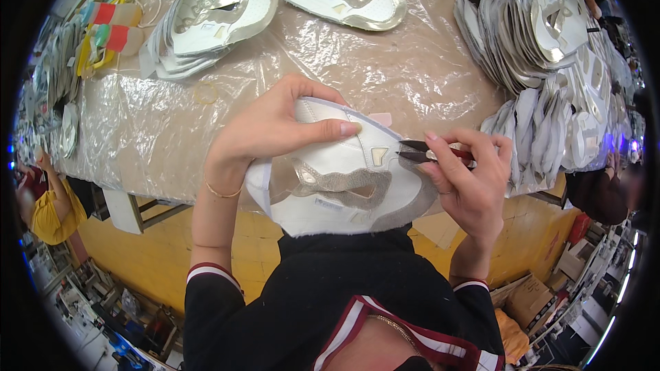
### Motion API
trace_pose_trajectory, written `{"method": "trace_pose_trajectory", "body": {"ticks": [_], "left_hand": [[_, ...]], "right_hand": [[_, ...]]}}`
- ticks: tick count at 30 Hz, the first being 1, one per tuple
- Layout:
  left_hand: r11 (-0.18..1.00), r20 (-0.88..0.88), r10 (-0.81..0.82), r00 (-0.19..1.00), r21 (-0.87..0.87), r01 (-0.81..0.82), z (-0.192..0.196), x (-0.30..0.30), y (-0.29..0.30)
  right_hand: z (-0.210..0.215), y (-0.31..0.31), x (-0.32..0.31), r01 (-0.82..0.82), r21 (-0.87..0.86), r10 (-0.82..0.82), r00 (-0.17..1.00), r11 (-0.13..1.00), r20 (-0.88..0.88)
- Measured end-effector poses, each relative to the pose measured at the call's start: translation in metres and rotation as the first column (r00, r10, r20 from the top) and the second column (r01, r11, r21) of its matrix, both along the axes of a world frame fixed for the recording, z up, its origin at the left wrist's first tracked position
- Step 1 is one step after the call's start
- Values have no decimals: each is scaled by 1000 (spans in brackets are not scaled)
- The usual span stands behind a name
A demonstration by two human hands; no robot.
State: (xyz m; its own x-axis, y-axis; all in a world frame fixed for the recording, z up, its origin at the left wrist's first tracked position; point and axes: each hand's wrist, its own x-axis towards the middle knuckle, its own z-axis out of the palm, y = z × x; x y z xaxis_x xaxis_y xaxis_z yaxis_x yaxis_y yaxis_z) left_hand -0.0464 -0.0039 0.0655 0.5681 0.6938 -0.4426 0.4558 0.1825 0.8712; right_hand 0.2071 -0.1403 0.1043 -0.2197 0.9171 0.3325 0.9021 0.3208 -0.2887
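Shoe upper [344,185] between hands; snips [430,153] at edge.

Plastic-covered table [137,137] over yellow floor [158,261]

Both forearms come up from the bottom edge, elbows bent, dark sleeves with striped cuffs pushed back toward the elbows. The left hand [271,130] sits higher and further forward, wrist bent with a thin bracelet on it, fingers curled over and the thumb stretched out flat to the right in a pinching grip. The right hand [471,178] is a bit lower, palm turned inward, fingers bunched and folded in a tight grip, fingertips pointing left toward the other hand's thumb.
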Motion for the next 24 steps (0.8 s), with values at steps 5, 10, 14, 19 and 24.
{"method": "trace_pose_trajectory", "body": {"ticks": [5, 10, 14, 19, 24], "left_hand": [[996, 112, 32, 993, -91, -21, 0, 2, 2], [992, 133, 27, 991, -128, -10, 4, 6, 4], [993, 122, 23, 992, -119, -8, 5, 7, 5], [991, 104, -4, 995, -134, 18, 1, 4, 6], [968, 73, 245, 967, -74, -240, -8, -3, 0]], "right_hand": [[-19, 1, -2, 23, 36, -18, 994, 999, -110], [-27, 0, -6, 77, 69, -63, 981, 995, -181], [-25, -2, -7, 105, 8, -102, 977, 994, -187], [-32, -3, -7, 244, 107, -220, 956, 964, -191], [-39, -10, 4, 415, -131, -362, 546, 900, -756]]}}
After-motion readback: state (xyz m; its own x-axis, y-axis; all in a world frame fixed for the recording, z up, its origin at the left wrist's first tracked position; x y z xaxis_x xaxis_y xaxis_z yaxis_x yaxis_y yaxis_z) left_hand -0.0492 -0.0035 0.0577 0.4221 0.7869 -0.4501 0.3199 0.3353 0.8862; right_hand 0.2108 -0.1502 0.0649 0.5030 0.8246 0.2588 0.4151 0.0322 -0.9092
